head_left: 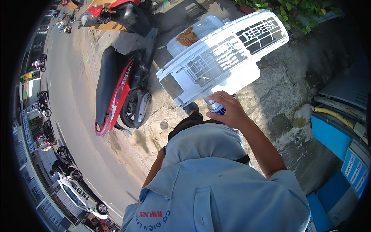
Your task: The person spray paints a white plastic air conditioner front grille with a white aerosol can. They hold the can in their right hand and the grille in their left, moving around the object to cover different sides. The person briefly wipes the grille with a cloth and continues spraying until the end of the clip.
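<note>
Over the cracked pavement (286, 89), the right hand (226, 110) grips a spray can (215, 107) beside a white plastic grille cover (224, 58); the left hand is hidden, so I cannot tell its state.

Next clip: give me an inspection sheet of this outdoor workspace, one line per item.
Surface: cracked concrete pavement beside a road.
Job's things: white plastic grille cover, tilted; spray can.
Clutter: brown rag on a white panel behind.
Grippers: right hand holds the spray can at the cover; left hand hidden behind the shirt.
Cables: yellow hose at right.
Surroundings: red scooter, blue board, plants.
</note>
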Demonstrator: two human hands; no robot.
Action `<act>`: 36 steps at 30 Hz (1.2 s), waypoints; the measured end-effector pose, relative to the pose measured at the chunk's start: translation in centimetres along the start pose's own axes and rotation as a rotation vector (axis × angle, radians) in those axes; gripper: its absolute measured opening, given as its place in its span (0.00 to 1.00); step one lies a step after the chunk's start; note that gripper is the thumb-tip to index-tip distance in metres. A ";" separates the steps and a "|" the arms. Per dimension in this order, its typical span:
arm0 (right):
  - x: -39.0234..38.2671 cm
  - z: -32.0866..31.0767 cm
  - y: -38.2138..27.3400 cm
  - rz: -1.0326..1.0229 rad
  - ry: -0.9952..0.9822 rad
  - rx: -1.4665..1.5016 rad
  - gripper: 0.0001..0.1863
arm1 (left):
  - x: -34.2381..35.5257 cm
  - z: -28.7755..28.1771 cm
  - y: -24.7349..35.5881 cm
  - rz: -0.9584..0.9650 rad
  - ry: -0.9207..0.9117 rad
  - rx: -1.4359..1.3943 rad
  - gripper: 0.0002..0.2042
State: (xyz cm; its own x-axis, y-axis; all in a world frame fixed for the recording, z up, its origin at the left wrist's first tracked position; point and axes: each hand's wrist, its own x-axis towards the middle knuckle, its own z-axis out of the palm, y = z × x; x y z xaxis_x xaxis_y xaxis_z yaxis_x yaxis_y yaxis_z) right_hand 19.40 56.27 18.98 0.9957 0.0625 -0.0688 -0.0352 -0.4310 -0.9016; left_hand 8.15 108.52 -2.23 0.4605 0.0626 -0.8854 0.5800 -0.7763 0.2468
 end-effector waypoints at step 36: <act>-7.3 3.2 -5.8 0.097 0.148 -0.272 0.28 | 8.1 -4.5 -9.9 0.092 0.091 -0.154 0.26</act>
State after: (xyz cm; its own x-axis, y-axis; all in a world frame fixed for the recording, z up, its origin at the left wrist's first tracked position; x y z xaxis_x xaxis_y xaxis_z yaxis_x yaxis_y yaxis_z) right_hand 12.06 61.20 23.37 0.9913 -0.1132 -0.0678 -0.1257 -0.6547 -0.7453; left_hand 9.18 119.54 -10.07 0.5712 0.0580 -0.8188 0.6256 -0.6766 0.3885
